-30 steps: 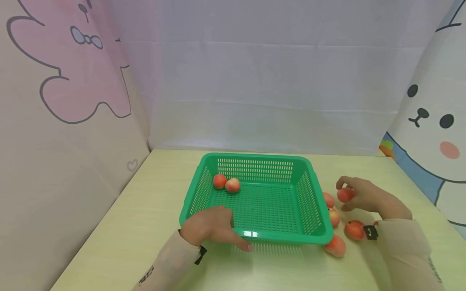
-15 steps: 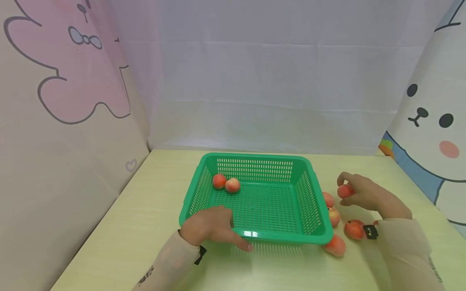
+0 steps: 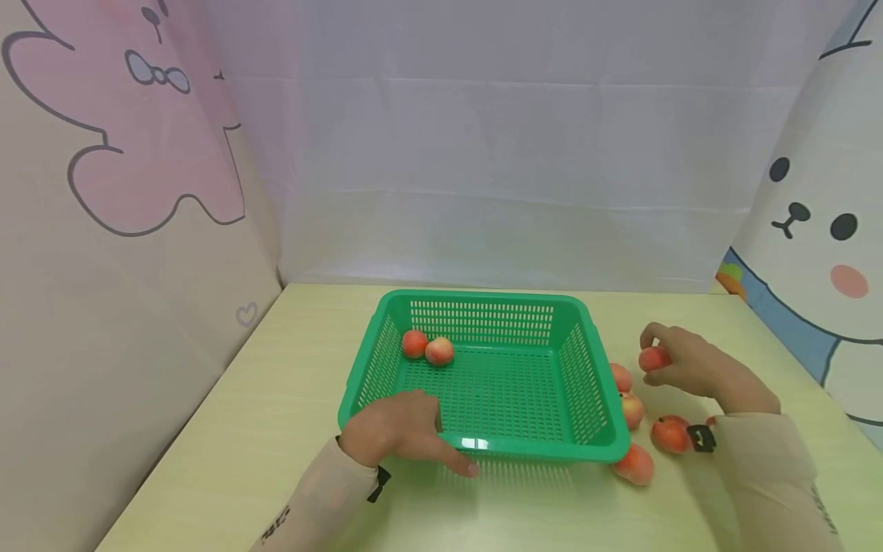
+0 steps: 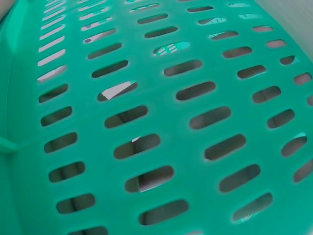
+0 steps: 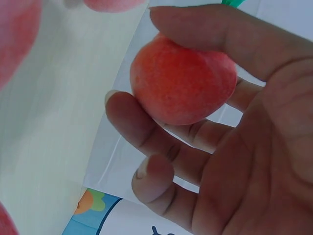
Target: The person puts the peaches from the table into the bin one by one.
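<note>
My right hand (image 3: 704,373) holds a red-orange peach (image 3: 654,359) just over the table, right of the green plastic basket (image 3: 607,406). The right wrist view shows that peach (image 5: 183,81) pinched between thumb and fingers, with the other fingers curled below it. At the basket's front left, my left hand (image 3: 396,429) grips the rim, fingers over the inner side and thumb along the outside. Slotted green basket wall (image 4: 161,110) fills the left wrist view. Two peaches lie in the basket's back left corner, a redder one (image 3: 415,344) beside a paler one (image 3: 440,351).
Several more peaches lie right of the basket: one near its front corner (image 3: 635,464), a redder one (image 3: 671,435) by the right wrist, others against the basket's side (image 3: 631,411). The pale wooden table (image 3: 228,460) is bounded by a white back sheet (image 3: 483,153) and printed side sheets.
My right hand has risen slightly with the peach, moving a little up and away from the table. My left hand and the basket have stayed in place.
</note>
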